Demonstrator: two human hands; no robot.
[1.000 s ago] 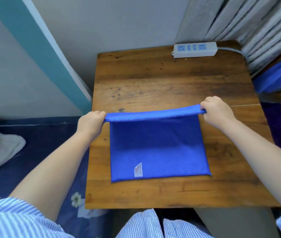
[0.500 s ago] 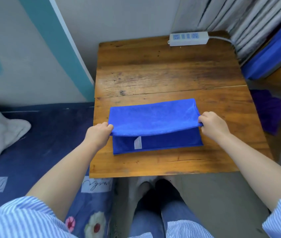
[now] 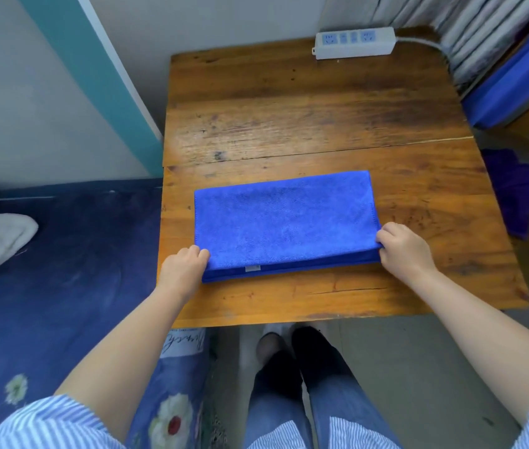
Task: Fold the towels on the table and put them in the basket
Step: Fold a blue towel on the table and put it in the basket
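**Towel folded in half, both hands on its near corners**

One blue towel lies flat on the tabletop, toward the near edge, folded over itself with a small white label showing at the near seam. Left hand pinches the near-left corner, fingers curled over the top layer. Right hand pinches the near-right corner the same way. Towel spans the gap between the two hands. One white power strip sits at the far edge, well apart from the towel. Count: one towel, two hands, one strip.
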